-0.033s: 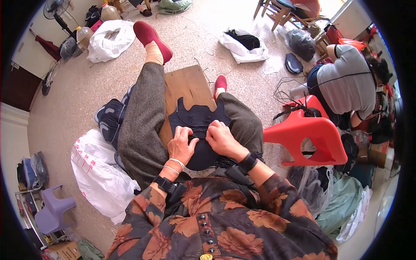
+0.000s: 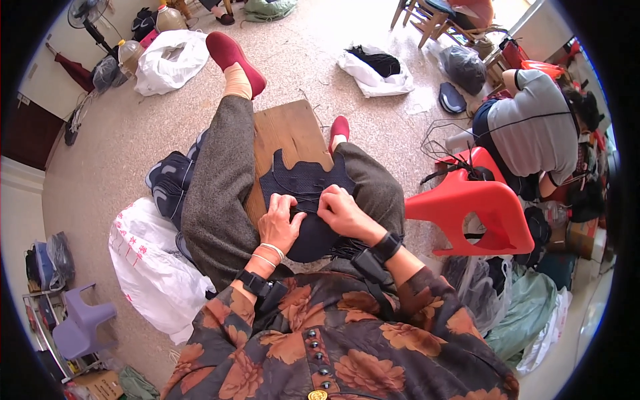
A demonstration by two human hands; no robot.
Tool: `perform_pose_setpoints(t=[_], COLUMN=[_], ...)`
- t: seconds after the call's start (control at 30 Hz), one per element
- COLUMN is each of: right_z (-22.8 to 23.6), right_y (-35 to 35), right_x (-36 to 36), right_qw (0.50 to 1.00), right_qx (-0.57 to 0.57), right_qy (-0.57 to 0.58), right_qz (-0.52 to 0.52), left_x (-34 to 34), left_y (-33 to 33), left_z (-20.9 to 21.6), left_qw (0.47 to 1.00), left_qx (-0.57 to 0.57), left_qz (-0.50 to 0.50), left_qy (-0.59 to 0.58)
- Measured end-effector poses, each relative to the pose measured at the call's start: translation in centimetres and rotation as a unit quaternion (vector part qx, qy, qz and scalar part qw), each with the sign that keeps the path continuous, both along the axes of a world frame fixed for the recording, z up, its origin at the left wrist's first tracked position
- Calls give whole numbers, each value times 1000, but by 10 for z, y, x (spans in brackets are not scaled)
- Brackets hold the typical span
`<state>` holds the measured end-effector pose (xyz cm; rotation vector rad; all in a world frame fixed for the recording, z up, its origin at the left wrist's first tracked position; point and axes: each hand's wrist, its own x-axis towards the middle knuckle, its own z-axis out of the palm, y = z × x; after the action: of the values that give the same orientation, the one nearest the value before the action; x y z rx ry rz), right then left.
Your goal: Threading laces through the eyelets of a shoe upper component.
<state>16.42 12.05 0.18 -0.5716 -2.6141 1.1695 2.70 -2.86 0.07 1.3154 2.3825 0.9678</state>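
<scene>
Cloth (image 2: 308, 179), dark and notched, lies between the seated person's legs (image 2: 220, 180), partly over a wooden board (image 2: 283, 127), with thin cord (image 2: 308, 199) across it. From here I see the left hand (image 2: 279, 223) and right hand (image 2: 343, 212) slightly apart, fingers curled over it; whether either pinches the cord, I can't tell.
</scene>
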Motion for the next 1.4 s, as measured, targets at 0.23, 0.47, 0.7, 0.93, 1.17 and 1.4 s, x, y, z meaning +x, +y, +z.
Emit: perform_pose_setpoints(t=[0.23, 0.47, 0.7, 0.93, 1.17, 1.4], right_z=[-2, -1, 4, 2, 17, -2], right_y=[-6, -4, 2, -7, -16, -54], right_x=[8, 6, 4, 10, 12, -30], right_qw=[996, 992, 998, 996, 984, 975], right_qx=[-11, 51, 13, -43, -58, 183], right_qy=[85, 112, 30, 80, 141, 126], right_qz=[-28, 16, 52, -19, -97, 6], left_x=[-5, -10, -6, -9, -12, -12], left_y=[-6, -4, -3, -4, -20, -19], left_z=[-1, -4, -3, -6, -4, -6], left_qw=[999, 995, 999, 994, 996, 996], left_qx=[22, 52, 18, 75, 74, 68], left_qz=[-12, 17, 17, 19, 18, 22], left_qy=[-41, -78, -48, -77, -52, -57])
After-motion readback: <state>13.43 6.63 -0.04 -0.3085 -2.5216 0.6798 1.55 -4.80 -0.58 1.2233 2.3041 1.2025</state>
